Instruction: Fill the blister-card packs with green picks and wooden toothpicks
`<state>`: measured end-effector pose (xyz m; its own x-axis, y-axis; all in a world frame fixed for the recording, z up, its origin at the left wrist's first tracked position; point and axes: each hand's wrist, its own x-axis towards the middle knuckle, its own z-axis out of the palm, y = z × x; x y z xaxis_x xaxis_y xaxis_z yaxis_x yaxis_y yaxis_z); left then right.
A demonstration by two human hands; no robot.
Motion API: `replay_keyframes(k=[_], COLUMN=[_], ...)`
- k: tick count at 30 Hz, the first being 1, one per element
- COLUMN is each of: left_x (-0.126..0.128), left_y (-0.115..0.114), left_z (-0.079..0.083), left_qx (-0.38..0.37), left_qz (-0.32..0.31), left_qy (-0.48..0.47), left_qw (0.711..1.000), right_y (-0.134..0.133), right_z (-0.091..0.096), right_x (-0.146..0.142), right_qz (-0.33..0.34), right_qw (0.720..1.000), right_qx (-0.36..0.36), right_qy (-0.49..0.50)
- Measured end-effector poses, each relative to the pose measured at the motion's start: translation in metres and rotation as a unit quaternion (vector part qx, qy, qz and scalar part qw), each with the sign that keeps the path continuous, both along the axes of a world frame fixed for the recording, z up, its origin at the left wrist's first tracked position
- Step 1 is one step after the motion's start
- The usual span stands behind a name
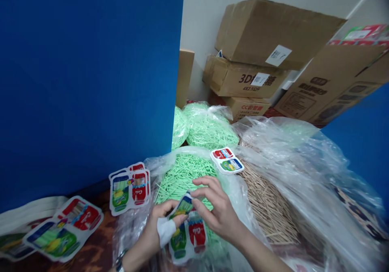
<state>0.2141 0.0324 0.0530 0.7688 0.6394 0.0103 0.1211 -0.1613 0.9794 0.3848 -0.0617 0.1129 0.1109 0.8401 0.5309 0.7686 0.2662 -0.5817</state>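
Observation:
My left hand (pixel 158 223), with a white bandage on the thumb, grips a small printed double-compartment packet (pixel 187 233) with green and red labels. My right hand (pixel 215 209) pinches the top edge of the same packet, fingers bent over it. Both hands hover over an open plastic bag of green sticks (pixel 182 174). A bag of plain wooden sticks (pixel 267 207) lies just right of my right hand. An empty packet (pixel 227 160) rests on the plastic between the two bags.
A stack of filled packets (pixel 130 187) and more packets (pixel 63 227) lie at the left. A blue partition (pixel 88 81) stands behind. More bags of green sticks (pixel 206 128) and several cardboard boxes (pixel 273 33) sit at the back. Crumpled clear plastic (pixel 319 174) spreads rightward.

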Motion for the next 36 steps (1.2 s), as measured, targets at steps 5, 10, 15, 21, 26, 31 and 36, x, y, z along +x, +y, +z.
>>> replay_keyframes(k=[5,10,15,21,26,31,36], left_x=[-0.004,-0.005,-0.006,-0.005,-0.006,-0.007,-0.006], left_y=[-0.003,-0.003,-0.003,-0.001,-0.001,-0.002,0.000], left_z=[0.001,0.002,0.004,0.007,0.003,0.003,0.003], left_qx=[0.073,0.102,0.127,0.123,0.107,0.077,0.065], left_qz=[0.008,0.000,-0.009,-0.017,-0.001,0.014,0.022], left_qy=[0.004,-0.003,-0.021,-0.024,-0.021,-0.012,-0.027], left_qw=[0.997,0.995,0.992,0.992,0.994,0.997,0.997], right_y=[-0.009,-0.012,-0.011,-0.012,-0.008,-0.007,-0.005], right_z=[0.006,0.007,0.002,0.004,0.005,0.001,-0.004], right_x=[0.011,0.012,0.008,0.006,0.006,0.006,0.006], right_qz=[0.015,0.031,0.047,0.051,0.052,0.060,0.070], right_qw=[0.999,0.997,0.997,0.996,0.996,0.997,0.997], right_qx=[-0.025,-0.018,-0.044,-0.039,-0.015,-0.030,-0.045], right_qy=[-0.011,-0.069,-0.048,-0.055,-0.064,-0.035,-0.008])
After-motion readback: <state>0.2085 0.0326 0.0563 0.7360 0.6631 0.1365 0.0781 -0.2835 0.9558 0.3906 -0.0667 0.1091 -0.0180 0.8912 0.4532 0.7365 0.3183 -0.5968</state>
